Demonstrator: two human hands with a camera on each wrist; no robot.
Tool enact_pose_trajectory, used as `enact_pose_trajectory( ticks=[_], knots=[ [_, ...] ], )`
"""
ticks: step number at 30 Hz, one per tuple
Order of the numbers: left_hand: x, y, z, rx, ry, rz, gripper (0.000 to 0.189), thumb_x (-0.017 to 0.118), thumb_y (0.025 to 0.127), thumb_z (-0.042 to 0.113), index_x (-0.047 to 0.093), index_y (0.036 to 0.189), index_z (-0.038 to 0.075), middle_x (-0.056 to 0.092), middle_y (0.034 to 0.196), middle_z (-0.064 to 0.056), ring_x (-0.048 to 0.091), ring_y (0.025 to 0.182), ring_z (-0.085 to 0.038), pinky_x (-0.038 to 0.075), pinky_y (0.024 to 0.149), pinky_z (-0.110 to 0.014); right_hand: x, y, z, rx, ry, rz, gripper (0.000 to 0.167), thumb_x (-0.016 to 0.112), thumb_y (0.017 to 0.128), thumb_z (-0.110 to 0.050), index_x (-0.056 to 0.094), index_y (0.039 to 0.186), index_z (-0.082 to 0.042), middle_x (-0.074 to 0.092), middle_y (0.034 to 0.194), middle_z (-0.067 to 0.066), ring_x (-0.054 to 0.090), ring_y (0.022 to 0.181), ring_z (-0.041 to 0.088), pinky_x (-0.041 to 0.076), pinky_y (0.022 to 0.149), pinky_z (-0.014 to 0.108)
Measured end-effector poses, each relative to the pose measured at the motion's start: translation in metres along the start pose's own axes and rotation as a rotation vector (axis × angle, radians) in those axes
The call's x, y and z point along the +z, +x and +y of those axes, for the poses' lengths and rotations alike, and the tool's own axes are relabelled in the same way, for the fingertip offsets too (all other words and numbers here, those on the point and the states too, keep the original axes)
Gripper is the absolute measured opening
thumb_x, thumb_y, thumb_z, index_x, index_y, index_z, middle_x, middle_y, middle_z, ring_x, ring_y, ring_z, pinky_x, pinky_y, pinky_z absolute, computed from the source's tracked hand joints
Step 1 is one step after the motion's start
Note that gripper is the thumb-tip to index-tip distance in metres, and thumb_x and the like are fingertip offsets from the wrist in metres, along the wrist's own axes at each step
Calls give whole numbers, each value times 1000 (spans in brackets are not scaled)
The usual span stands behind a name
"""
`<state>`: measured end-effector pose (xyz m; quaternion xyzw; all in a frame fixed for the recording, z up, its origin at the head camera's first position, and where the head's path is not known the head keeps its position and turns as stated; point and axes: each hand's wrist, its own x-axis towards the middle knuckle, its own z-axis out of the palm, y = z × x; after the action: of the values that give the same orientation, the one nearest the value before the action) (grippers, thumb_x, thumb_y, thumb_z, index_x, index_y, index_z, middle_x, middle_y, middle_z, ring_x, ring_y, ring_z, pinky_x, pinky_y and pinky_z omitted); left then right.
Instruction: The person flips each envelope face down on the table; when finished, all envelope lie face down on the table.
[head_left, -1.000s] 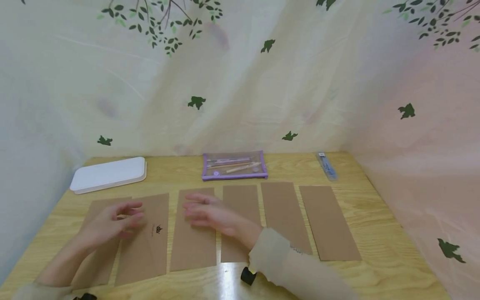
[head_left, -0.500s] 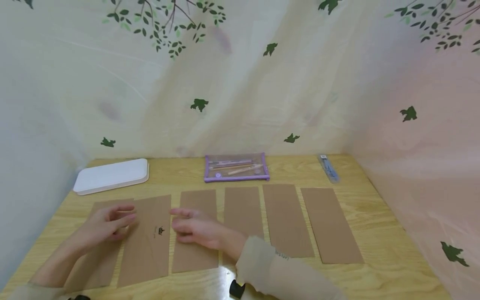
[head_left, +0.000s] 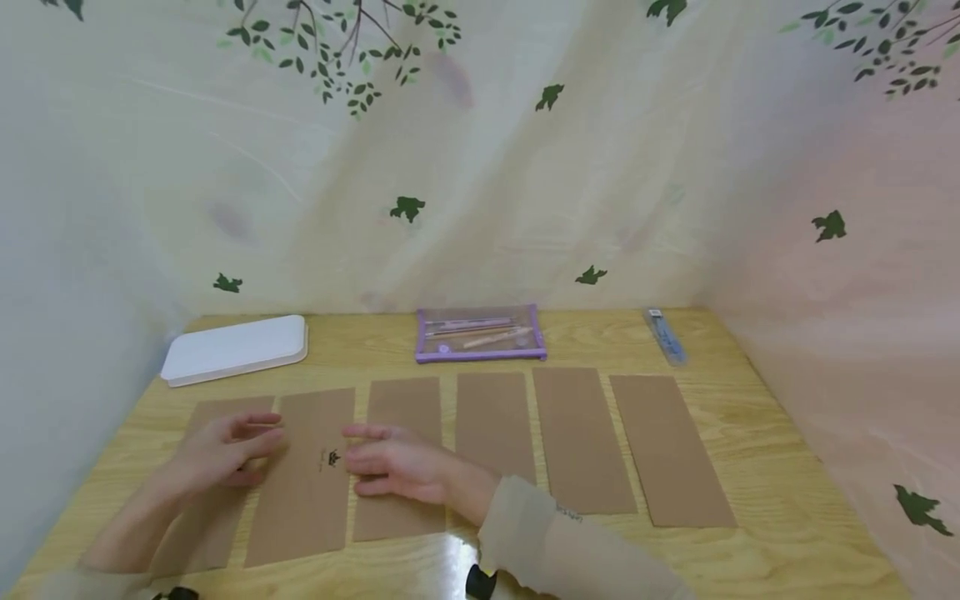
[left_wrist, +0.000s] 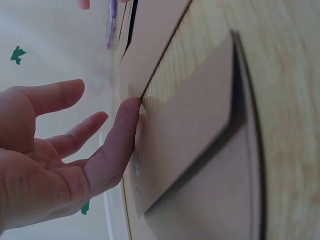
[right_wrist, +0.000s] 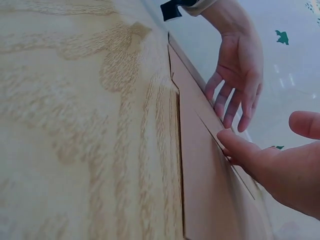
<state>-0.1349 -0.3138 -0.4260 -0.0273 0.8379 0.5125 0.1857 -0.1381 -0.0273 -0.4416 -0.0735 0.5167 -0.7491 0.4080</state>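
Several brown kraft-paper envelopes lie side by side in a row on the wood-grain table. My left hand (head_left: 228,450) is over the leftmost envelope (head_left: 206,533), its loosely bent fingers reaching the left edge of the second envelope (head_left: 300,508), which bears a small black crown print. In the left wrist view, a flap (left_wrist: 190,120) shows on an envelope, and a fingertip is right at its edge. My right hand (head_left: 401,462) is over the third envelope (head_left: 405,521), palm turned left, fingers extended to the right edge of the crown-printed one. Neither hand grips anything.
A white flat case (head_left: 236,350) stands at the back left. Behind the row lies a clear purple-edged pouch (head_left: 480,356) with pens and pencils inside. At the back right is a slim blue packet (head_left: 666,337). A printed cloth (head_left: 480,167) hangs along the table's back edge.
My right hand has moved left, from over the third and fourth envelopes to the crown-printed one's edge. My left hand has drawn back slightly left. The whole head view has shifted a little.
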Motion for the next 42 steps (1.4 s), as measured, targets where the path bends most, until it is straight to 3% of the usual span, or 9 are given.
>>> enact_pose_trajectory(
  ticks=[9,23,33,42],
  knots=[
    [8,2,-5,16,4,19,58,64,102,24,44,141,-13,51,139,-35,63,105,-20,62,74,-37,-6,-3,2,13,27,9,56,55,102,-8,36,154,1,41,151,29,39,141,44,39,111,58],
    [10,7,1,17,69,22,56,64,103,29,48,139,-11,56,133,-30,61,108,-27,62,74,-35,-11,0,-1,12,45,6,56,55,102,-9,36,154,2,39,152,30,39,141,43,40,111,57],
    [10,4,1,6,57,33,55,64,102,27,49,138,-12,59,129,-26,61,97,-20,61,70,-34,-8,2,-2,8,68,30,54,54,102,-7,38,153,1,43,149,29,45,137,42,44,109,54],
    [6,-1,0,2,36,45,56,65,102,26,48,139,-13,59,129,-27,62,96,-19,61,70,-35,-6,4,-4,11,101,8,54,53,102,-6,37,153,1,44,147,30,50,132,44,44,108,54]
  ],
)
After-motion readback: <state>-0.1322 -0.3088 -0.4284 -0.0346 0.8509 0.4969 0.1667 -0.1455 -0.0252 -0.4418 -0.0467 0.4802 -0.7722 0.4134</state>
